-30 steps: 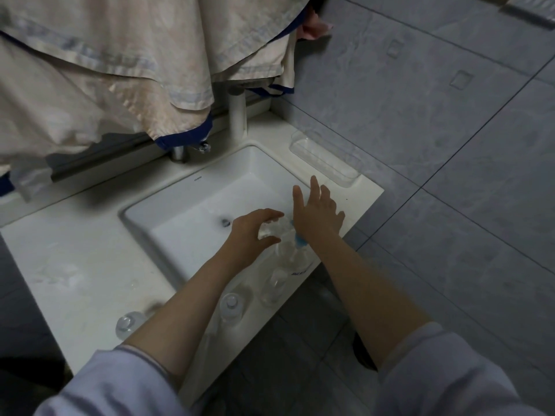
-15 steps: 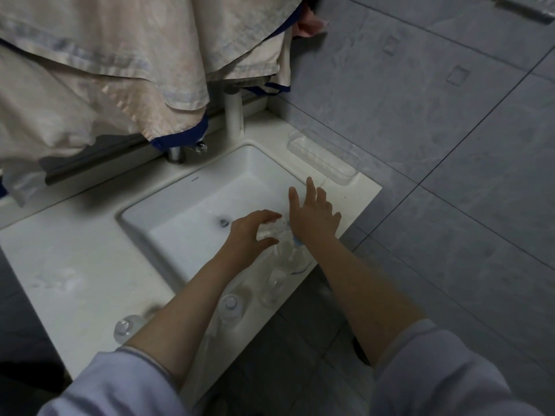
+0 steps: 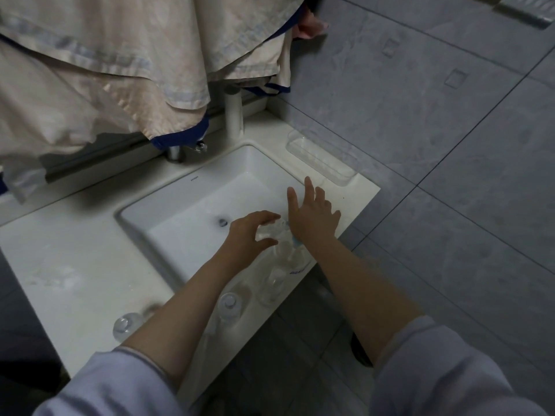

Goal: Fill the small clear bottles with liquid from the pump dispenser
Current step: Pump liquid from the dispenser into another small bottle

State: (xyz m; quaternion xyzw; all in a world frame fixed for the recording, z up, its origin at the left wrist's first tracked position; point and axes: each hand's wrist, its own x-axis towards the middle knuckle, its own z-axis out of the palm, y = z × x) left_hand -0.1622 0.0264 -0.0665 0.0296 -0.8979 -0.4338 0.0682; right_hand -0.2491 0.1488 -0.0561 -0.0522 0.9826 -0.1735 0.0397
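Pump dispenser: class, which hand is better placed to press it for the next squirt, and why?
Probably the right hand: its straight fingers lie flat over the pump dispenser, while the left hand grips a small clear bottle beside the pump.

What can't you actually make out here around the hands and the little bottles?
Head view only:
- Pump dispenser: its top is hidden under the right hand; whether liquid flows is not visible.
- Small bottle gripped by the left hand: fingers and blur hide its mouth and fill level.
- Bottles on the counter: too dim and clear to judge contents; the left forearm partly covers one.
- Tap: draped cloth hides its upper part.
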